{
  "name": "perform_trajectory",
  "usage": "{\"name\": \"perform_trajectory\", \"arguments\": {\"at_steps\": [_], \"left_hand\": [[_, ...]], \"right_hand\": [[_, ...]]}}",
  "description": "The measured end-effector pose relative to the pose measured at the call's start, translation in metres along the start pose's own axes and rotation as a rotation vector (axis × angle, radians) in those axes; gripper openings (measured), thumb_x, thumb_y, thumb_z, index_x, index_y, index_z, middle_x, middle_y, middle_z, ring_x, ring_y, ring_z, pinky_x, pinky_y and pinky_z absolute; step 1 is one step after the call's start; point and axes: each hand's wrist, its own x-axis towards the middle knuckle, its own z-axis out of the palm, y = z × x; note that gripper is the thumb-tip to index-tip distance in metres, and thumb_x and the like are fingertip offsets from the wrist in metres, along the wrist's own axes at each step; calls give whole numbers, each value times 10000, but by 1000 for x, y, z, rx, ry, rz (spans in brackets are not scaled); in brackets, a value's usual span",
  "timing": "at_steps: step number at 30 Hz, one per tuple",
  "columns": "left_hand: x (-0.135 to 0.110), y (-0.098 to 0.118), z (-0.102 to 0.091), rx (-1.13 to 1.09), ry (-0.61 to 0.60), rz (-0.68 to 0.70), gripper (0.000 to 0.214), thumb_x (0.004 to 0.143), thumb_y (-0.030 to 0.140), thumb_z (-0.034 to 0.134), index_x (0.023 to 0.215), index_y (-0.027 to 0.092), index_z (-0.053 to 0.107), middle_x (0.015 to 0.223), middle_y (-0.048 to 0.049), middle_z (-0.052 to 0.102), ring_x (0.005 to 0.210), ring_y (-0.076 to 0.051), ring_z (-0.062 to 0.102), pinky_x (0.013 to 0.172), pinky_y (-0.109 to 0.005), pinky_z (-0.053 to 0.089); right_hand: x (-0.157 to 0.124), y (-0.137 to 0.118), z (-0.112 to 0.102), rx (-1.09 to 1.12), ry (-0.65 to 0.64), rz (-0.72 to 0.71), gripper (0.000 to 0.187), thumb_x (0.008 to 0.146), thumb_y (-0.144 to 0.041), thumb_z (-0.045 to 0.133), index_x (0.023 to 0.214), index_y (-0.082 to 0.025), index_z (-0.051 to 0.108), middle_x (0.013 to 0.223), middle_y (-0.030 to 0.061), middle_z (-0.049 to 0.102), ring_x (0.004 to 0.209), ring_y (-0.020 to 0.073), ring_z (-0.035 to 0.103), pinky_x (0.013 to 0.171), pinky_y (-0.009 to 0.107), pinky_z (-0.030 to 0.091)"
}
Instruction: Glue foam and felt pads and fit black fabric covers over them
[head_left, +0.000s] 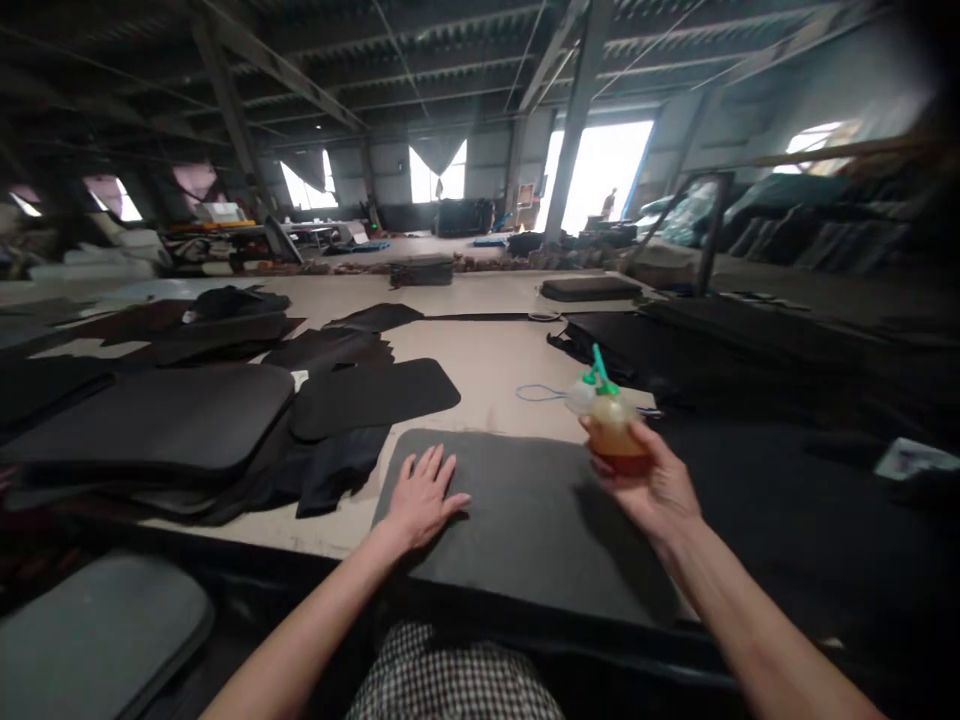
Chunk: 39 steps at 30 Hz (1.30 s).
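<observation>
So the left hand (420, 502) is palm down on a flat grey panel (517, 515), fingers a bit spread, thumb sticking out to the right. The right hand (660, 490) is wrapped around a squeeze bottle (619, 430), fingers on one side and thumb on the other, held up above the panel's right part. The bottle's got a green nozzle pointing up and some reddish-amber liquid in the bottom.

The panel lies at the near edge of a pale counter (495, 365). Just behind the held bottle there's a second, paler bottle (579, 397) with a green top; can't tell if the two touch. A thin blue loop (536, 392) lies just left of that one.

Over on the left there's a pile of dark padded pieces (165, 415), with a flat black piece (375, 395) right beside it. The right side is mostly dark material (757, 490), and a thick dark slab (590, 289) sits toward the far side. Way off on the far right, somebody's silhouette (609, 204) shows in a bright doorway (634, 150).
</observation>
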Motion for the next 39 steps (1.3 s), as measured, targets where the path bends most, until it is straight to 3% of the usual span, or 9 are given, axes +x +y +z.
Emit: {"name": "perform_trajectory", "arguments": {"at_steps": [3, 8, 11, 14, 17, 21, 28, 32, 39], "left_hand": [[-17, 21, -2, -79, 36, 56, 747, 948, 687, 159, 1512, 234, 345, 1613, -110, 288, 1497, -244, 232, 1193, -506, 212], [-34, 35, -2, -129, 53, 49, 727, 956, 671, 191, 1465, 200, 405, 1569, -132, 373, 1466, -258, 296, 1180, -490, 238], [-39, 33, 1, -128, 50, 12, 700, 948, 680, 223, 1327, 185, 543, 1422, -137, 547, 1379, -268, 419, 1168, -485, 252], [-43, 30, 7, -133, 61, 18, 641, 962, 652, 236, 1254, 198, 581, 1230, -107, 666, 1230, -254, 543, 1170, -491, 237], [-46, 27, 14, -139, 102, 25, 630, 962, 648, 259, 1322, 207, 529, 1199, -95, 674, 1191, -252, 557, 1154, -493, 253], [-48, 25, 19, -152, 152, -7, 639, 954, 658, 281, 1358, 214, 499, 1311, -99, 622, 1249, -272, 514, 1140, -510, 265], [-48, 24, 19, -223, 94, -24, 664, 969, 648, 219, 1435, 219, 420, 1384, -106, 591, 1244, -279, 537, 1085, -535, 329], [-47, 24, 25, -247, 44, -62, 696, 962, 660, 209, 1480, 225, 374, 1458, -103, 532, 1340, -292, 469, 1111, -531, 322], [-46, 22, 30, -276, 57, -43, 687, 968, 651, 202, 1530, 265, 284, 1552, -17, 424, 1436, -242, 342, 1214, -496, 197]], "right_hand": [[-12, 12, 13, 71, -32, 96, 408, 840, -472, 667, 1210, -315, 602, 1119, 52, 675, 892, 188, 639, 551, 223, 497], [-34, 49, 57, -374, -340, 249, 476, 813, -525, 687, 1172, -267, 511, 1106, 60, 634, 828, 232, 661, 572, 313, 567], [-41, 65, 86, -739, -476, 161, 537, 773, -579, 701, 1137, -261, 466, 1003, 38, 620, 710, 211, 628, 447, 275, 496], [-38, 75, 105, -927, -539, -7, 539, 718, -510, 777, 1104, -236, 519, 1003, 38, 640, 849, 229, 638, 681, 331, 565], [-32, 82, 115, -850, -587, 14, 612, 678, -443, 832, 1169, -238, 530, 1092, 48, 663, 1007, 255, 639, 891, 370, 536], [-28, 92, 121, -725, -620, 117, 680, 677, -421, 838, 1242, -238, 510, 1165, 55, 661, 1065, 259, 631, 920, 354, 522], [-26, 108, 126, -947, -520, -59, 485, 830, -626, 593, 1117, -236, 568, 1006, 24, 651, 927, 237, 600, 794, 333, 493], [-25, 110, 134, -988, -573, 16, 509, 832, -639, 587, 1147, -244, 525, 901, 12, 623, 713, 195, 573, 559, 286, 461], [-29, 111, 140, -883, -702, 9, 610, 762, -486, 746, 1276, -275, 494, 1165, 45, 632, 1071, 270, 612, 924, 374, 511]]}}
